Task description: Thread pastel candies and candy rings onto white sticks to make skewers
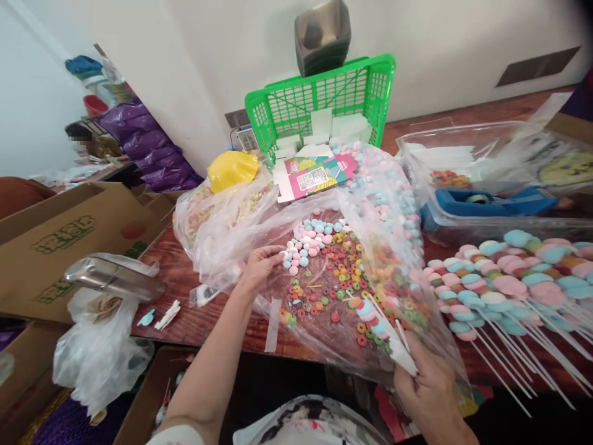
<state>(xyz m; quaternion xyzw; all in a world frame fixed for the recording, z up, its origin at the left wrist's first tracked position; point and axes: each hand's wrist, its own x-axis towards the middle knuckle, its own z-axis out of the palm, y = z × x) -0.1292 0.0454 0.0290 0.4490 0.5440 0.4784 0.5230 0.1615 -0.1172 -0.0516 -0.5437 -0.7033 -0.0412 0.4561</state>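
My left hand reaches to the left edge of a loose pile of pink, blue and white marshmallows. Its thumb and fingers are pinched together; a pale marshmallow is at the tips, but whether they grip it is unclear. White sticks are in the closed fist of my right hand. A marshmallow skewer, threaded with pink, blue and white pieces, points up and left from that fist. Colourful ring-shaped pieces are scattered over the clear plastic sheet between my hands.
Several finished skewers lie at the right, below a clear bin and a blue tape dispenser. A green basket stands behind a colourful box. Bagged candy, a steel flask and a cardboard box surround the work area.
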